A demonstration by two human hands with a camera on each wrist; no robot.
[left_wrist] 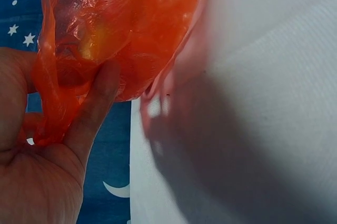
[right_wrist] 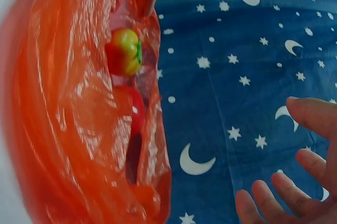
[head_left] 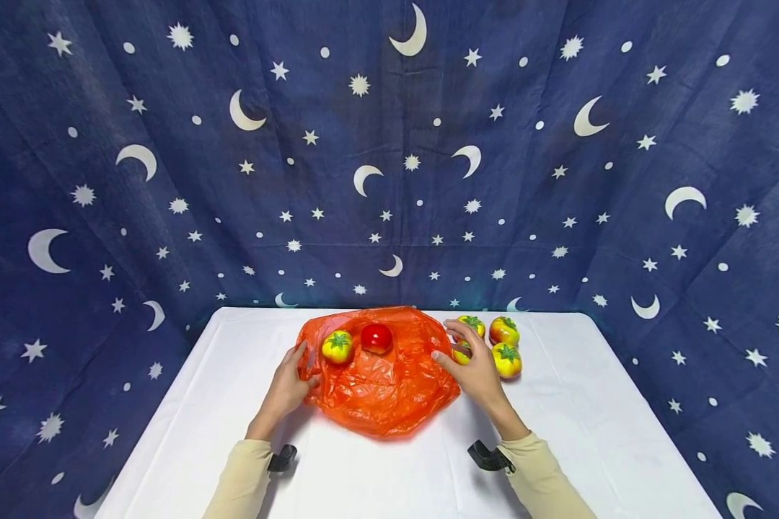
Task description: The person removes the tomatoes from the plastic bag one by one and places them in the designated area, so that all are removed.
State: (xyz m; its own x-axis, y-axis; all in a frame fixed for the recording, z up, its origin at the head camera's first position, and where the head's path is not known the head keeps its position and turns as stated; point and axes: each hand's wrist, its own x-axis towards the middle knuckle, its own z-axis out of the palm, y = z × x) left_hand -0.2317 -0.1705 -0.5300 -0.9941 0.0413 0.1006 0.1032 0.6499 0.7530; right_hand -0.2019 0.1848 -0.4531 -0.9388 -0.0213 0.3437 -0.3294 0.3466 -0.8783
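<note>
An orange-red plastic bag (head_left: 389,389) lies on the table with its mouth open. Inside it sit a yellow tomato (head_left: 337,347) with green leaves and a glossy red tomato (head_left: 376,338), their undersides hidden by the film. My left hand (head_left: 290,386) holds the bag's left edge; in the left wrist view the film runs between thumb (left_wrist: 97,105) and fingers. My right hand (head_left: 477,367) is at the bag's right side with fingers spread and nothing held. Right by it stand several yellow-red tomatoes (head_left: 507,360), one partly hidden behind the hand.
A white cloth covers the table (head_left: 591,432). Behind it and along both sides hangs a dark blue curtain (head_left: 337,187) with moons and stars. Each wrist carries a black strap mount (head_left: 489,456).
</note>
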